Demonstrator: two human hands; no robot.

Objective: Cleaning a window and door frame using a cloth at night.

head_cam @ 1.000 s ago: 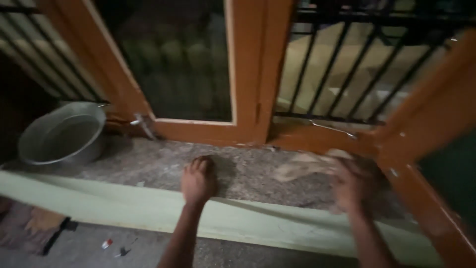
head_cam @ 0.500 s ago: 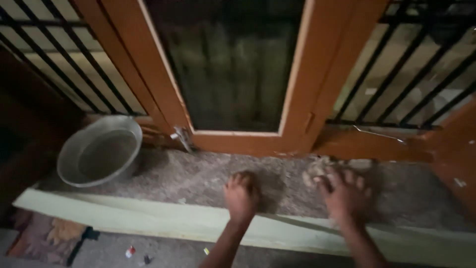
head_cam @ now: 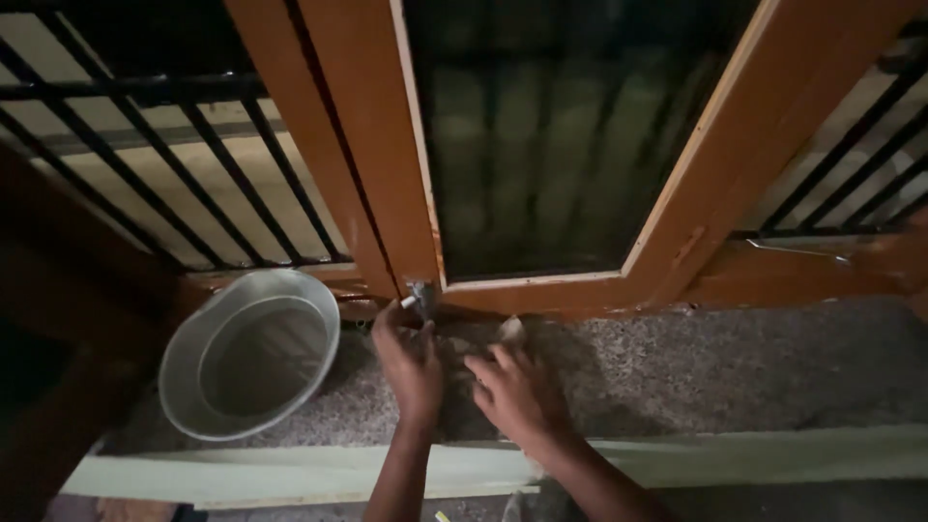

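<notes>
Hands at the small metal window latch [head_cam: 420, 295].
Left hand [head_cam: 411, 358] pinches it; right hand [head_cam: 517, 391], half open, presses a pale crumpled cloth [head_cam: 510, 332].

Basin [head_cam: 249, 353] on sill [head_cam: 735, 372], left of both hands, below grille [head_cam: 174, 164]

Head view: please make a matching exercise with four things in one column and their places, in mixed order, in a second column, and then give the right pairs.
Things:
1. basin
2. left hand
3. right hand
4. bars

Places:
A. at the metal latch under the window frame
B. upper left, behind the sill
C. on the stone sill, over a pale cloth
D. on the sill, far left

Pairs: 1-D, 2-A, 3-C, 4-B
</notes>
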